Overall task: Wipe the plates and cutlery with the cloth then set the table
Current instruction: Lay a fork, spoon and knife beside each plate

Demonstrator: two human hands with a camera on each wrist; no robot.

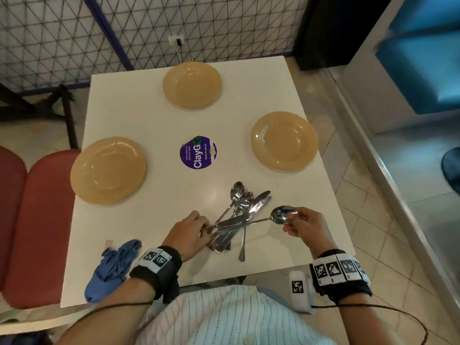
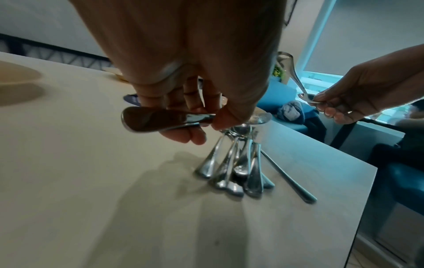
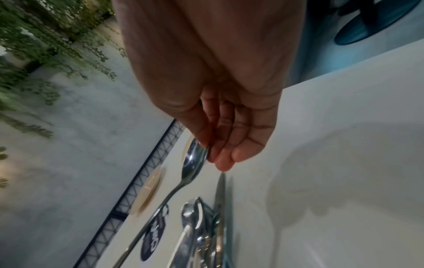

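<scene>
Three tan plates lie on the white table: left, far and right. A heap of spoons, forks and knives lies near the front edge, handles toward me. My left hand pinches one broad metal handle at the heap; which piece it belongs to is hidden. My right hand pinches a spoon by its bowl, lifted off the table, its handle pointing toward the left hand. A crumpled blue cloth lies by my left wrist, untouched.
A round purple sticker marks the table's middle. A red bench runs along the left side, and blue seats stand beyond the tiled aisle on the right. A mesh fence backs the far edge.
</scene>
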